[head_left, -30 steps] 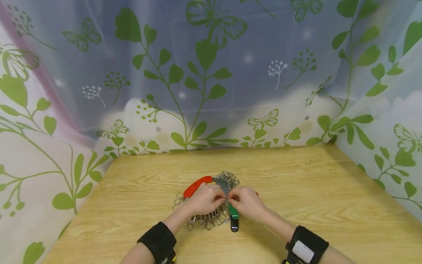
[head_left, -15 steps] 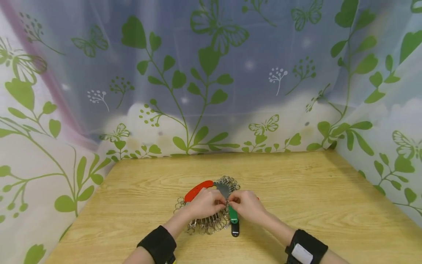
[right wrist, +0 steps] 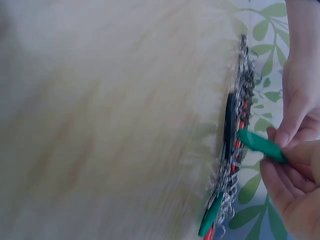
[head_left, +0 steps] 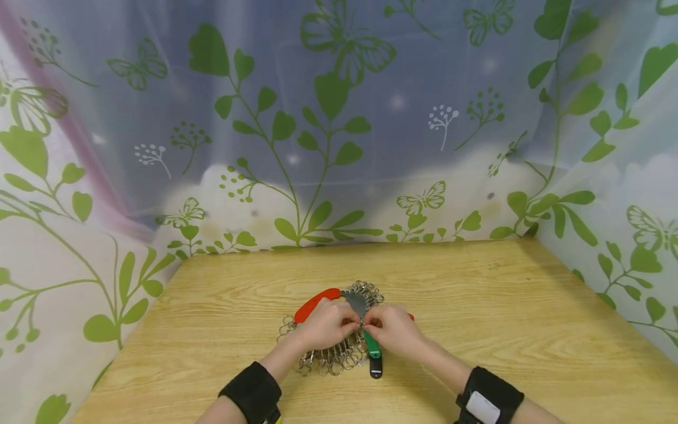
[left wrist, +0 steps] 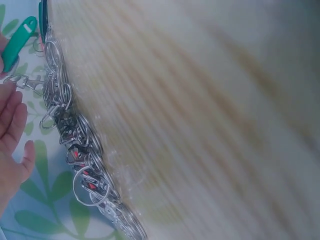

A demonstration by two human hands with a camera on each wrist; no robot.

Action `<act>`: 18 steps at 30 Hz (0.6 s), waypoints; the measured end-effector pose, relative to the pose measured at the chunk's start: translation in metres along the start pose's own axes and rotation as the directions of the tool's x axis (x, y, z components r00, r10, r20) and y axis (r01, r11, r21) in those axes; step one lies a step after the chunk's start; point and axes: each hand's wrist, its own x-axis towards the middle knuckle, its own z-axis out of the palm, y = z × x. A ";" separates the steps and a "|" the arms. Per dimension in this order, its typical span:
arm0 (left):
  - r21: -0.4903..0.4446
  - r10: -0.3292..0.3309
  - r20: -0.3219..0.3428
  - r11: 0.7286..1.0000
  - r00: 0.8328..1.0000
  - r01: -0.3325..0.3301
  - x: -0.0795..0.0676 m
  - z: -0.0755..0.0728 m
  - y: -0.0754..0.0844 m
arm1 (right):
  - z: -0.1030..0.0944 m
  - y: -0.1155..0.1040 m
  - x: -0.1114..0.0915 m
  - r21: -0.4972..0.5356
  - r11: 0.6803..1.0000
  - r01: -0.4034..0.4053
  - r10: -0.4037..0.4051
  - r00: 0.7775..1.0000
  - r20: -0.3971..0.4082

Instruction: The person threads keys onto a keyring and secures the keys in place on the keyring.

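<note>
My left hand [head_left: 325,324] pinches a small silver clasp [left wrist: 31,82] by its end, just above a pile of metal clasps and split rings [head_left: 333,359]. Close beside it, fingertips nearly meeting, my right hand [head_left: 394,330] holds a green key tag [right wrist: 262,146] between thumb and fingers. The tag slants down from the hand over a black tag [head_left: 376,368] on the table. Whether the clasp and the green tag are joined is hidden by the fingertips. Another green tag [right wrist: 211,215] lies at the pile's edge in the right wrist view.
A curved red handle [head_left: 316,305] with a flat grey part [head_left: 356,301] lies behind the left hand. More rings and clasps [head_left: 368,288] fan out beyond it. The wood-grain table [head_left: 477,282] is bounded by a patterned curtain [head_left: 397,118].
Both hands stay together at nearly the same spot, with only slight finger motion. The whole view shifts a little as the head moves. The pile looks unchanged.
</note>
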 end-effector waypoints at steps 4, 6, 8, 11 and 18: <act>0.019 0.022 -0.021 1.000 1.000 -0.022 0.000 0.001 -0.001 | 0.004 -0.003 0.000 -0.104 0.990 0.098 -0.100 0.995 -0.010; 0.018 0.019 -0.021 1.000 1.000 -0.019 0.000 0.002 -0.001 | 0.005 -0.003 0.001 -0.106 0.991 0.077 -0.078 0.997 -0.010; 0.004 0.005 -0.011 1.000 1.000 -0.005 0.000 0.002 -0.001 | 0.004 -0.003 0.001 -0.069 0.997 0.025 -0.026 0.999 -0.019; -0.030 -0.026 0.020 0.999 0.999 0.027 0.001 0.001 0.001 | 0.001 -0.001 0.001 0.004 0.997 -0.082 0.082 0.996 -0.021; -0.072 -0.047 0.040 0.996 0.998 0.049 0.001 0.000 0.001 | -0.001 0.001 0.001 0.072 0.984 -0.165 0.167 0.986 -0.018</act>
